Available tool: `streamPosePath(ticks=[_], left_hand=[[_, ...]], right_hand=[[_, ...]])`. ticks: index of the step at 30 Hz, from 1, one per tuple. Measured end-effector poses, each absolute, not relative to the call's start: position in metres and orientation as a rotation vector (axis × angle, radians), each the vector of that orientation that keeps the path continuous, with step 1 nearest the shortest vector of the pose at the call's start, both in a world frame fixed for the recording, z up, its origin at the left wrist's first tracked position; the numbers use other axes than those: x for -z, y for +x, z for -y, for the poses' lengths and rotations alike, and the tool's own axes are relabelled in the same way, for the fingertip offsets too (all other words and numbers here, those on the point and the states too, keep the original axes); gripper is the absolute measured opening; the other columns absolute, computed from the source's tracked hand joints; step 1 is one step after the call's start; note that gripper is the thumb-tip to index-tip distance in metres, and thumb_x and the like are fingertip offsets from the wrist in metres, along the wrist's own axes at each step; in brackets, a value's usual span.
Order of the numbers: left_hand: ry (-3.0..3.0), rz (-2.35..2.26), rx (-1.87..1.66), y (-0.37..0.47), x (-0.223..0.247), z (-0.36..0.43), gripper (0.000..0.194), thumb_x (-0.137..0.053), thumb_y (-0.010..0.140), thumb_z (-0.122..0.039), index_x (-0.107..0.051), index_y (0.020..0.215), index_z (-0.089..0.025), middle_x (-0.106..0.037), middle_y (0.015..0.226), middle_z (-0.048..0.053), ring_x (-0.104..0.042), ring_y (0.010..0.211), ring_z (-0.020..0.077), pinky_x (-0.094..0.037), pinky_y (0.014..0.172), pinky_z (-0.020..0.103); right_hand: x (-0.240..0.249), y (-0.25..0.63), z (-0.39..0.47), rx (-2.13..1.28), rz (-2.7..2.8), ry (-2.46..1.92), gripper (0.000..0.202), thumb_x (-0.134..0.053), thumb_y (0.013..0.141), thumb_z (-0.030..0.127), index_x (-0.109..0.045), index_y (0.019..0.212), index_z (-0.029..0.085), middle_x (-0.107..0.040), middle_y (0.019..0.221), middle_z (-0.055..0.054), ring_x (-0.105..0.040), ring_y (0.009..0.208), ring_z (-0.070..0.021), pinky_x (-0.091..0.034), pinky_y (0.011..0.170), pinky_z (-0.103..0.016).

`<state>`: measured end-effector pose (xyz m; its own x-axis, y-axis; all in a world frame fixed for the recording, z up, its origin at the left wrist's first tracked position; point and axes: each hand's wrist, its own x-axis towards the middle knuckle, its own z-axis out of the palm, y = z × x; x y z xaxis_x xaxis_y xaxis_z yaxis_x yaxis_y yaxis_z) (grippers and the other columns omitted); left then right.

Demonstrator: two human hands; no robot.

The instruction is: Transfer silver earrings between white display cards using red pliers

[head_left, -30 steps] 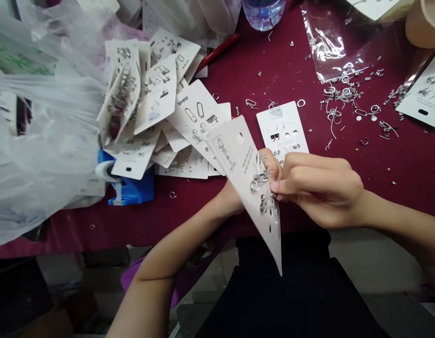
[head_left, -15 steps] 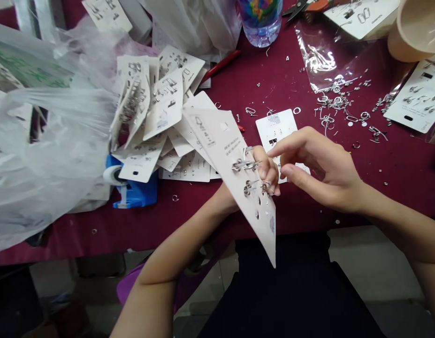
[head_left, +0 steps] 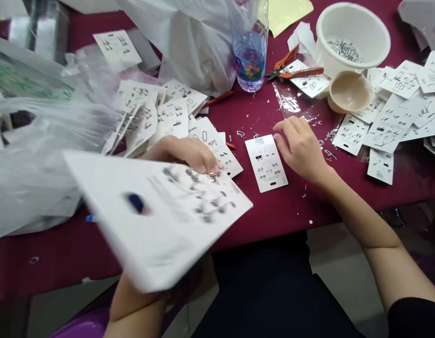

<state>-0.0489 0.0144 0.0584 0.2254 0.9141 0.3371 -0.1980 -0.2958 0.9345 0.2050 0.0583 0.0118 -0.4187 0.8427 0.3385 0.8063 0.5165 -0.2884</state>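
Note:
A large white card (head_left: pixel 161 206) with metal earrings is tilted up close to the camera and slightly blurred. My left hand (head_left: pixel 192 152) is closed on its far edge, the thumb near the earrings; part of the hand and forearm is hidden by the card. Beside the left hand, a smaller white card (head_left: pixel 267 164) with small earrings lies flat on the dark red tabletop (head_left: pixel 270 216). My right hand (head_left: pixel 301 145) hovers or rests just right of that card, its fingers bent and apart, holding nothing visible.
Piled earring cards (head_left: pixel 171 115) and plastic bags (head_left: pixel 37 159) fill the left. Behind stand a water bottle (head_left: pixel 251 61), orange-handled pliers (head_left: pixel 301 72), a white tub (head_left: pixel 375 37) of metal bits and a beige cup (head_left: pixel 349 94). More cards (head_left: pixel 393 117) lie right; loose metal pieces are scattered.
The view has shifted, showing more of the right side. My left hand has moved left with the card, now turned and nearer the camera. My right hand has drawn away from the held card.

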Motion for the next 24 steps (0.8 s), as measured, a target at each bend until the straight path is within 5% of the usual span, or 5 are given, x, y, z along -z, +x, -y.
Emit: streamPosePath(ticks=[4, 9, 13, 20, 24], left_hand=[[1.620, -0.721, -1.277, -0.070, -0.074, -0.006, 0.036, -0.066, 0.089, -0.053, -0.067, 0.076, -0.020, -0.066, 0.070, 0.002, -0.064, 0.069, 0.0140, -0.057, 0.067, 0.027], [1.641, -0.192, -1.125, -0.082, -0.056, -0.032, 0.039, -0.067, 0.084, -0.058, -0.072, 0.086, -0.020, -0.066, 0.065, 0.007, -0.065, 0.060, 0.0200, -0.062, 0.060, 0.032], [1.445, -0.208, -1.187, -0.076, -0.042, -0.047, 0.033, -0.069, 0.084, -0.049, -0.066, 0.069, -0.020, -0.058, 0.051, 0.003, -0.059, 0.047, 0.0149, -0.056, 0.049, 0.025], [1.304, -0.329, -1.254, -0.076, -0.041, -0.038, 0.054, -0.076, 0.078, -0.055, -0.047, 0.053, -0.017, -0.048, 0.046, -0.001, -0.052, 0.041, 0.0114, -0.053, 0.044, 0.024], [1.239, -0.287, -1.300, -0.078, -0.037, -0.031, 0.047, -0.070, 0.084, -0.052, -0.052, 0.060, -0.017, -0.051, 0.051, -0.002, -0.055, 0.046, 0.0104, -0.054, 0.048, 0.022]], right_hand=[[-0.024, 0.213, -0.090, -0.109, 2.371, -1.523, 0.031, -0.041, 0.097, 0.015, -0.057, 0.123, 0.007, -0.063, 0.119, -0.019, -0.056, 0.112, -0.0323, -0.048, 0.098, -0.051], [-0.034, 0.195, -0.128, -0.107, 2.560, -1.539, 0.038, -0.038, 0.094, 0.009, -0.055, 0.128, 0.002, -0.058, 0.127, -0.022, -0.053, 0.121, -0.0354, -0.043, 0.107, -0.052], [-0.026, 0.141, -0.145, -0.221, 2.791, -1.290, 0.041, -0.036, 0.096, 0.007, -0.052, 0.133, 0.005, -0.057, 0.134, -0.018, -0.050, 0.129, -0.0300, -0.043, 0.112, -0.044], [-0.010, 0.082, -0.182, -0.377, 3.022, -1.202, 0.085, -0.074, 0.080, 0.047, -0.042, 0.146, 0.004, -0.033, 0.160, -0.026, -0.029, 0.147, -0.0470, -0.030, 0.120, -0.061], [-0.011, 0.089, -0.184, -0.347, 3.064, -1.214, 0.096, -0.080, 0.072, 0.050, -0.040, 0.148, 0.005, -0.039, 0.156, -0.025, -0.036, 0.143, -0.0466, -0.033, 0.118, -0.058]])
